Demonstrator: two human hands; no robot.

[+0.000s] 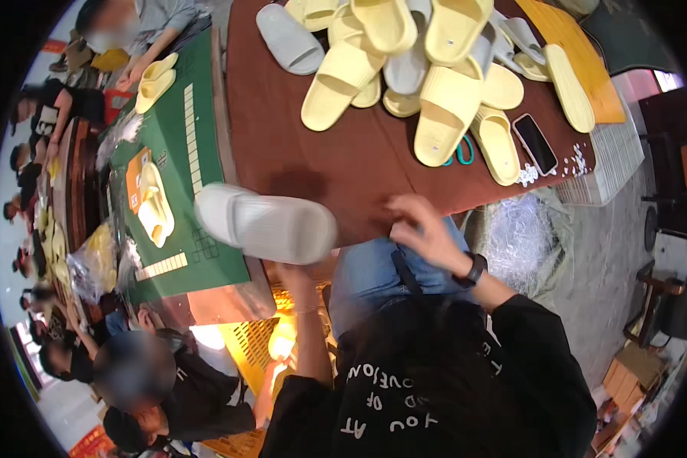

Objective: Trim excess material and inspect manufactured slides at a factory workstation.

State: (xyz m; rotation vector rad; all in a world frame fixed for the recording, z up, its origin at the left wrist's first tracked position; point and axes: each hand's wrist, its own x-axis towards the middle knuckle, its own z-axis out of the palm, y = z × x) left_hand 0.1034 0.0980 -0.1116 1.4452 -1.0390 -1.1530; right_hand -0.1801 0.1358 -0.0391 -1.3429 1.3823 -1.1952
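Observation:
A grey slide slipper (286, 229) is held up over the front left of the brown-covered table (267, 153), slightly smeared by motion. My left hand (298, 281) grips it from below, and its fingers are mostly hidden behind the slipper. To the right, above my lap at the table's front edge, my right hand (424, 233) hangs with loosely bent fingers apart and nothing visible in them. Farther back lies a heap of pale yellow slippers (449, 107) and grey ones, including a grey slipper (288, 42) at the back left.
Teal-handled scissors (464, 153), a phone (536, 143) and small white pieces (576, 164) lie at the right. A green mat (198, 160) on the left bears yellow slippers (155, 206) and an orange card. Co-workers sit along the left; a clear plastic bag (519, 237) stands below the table's right side.

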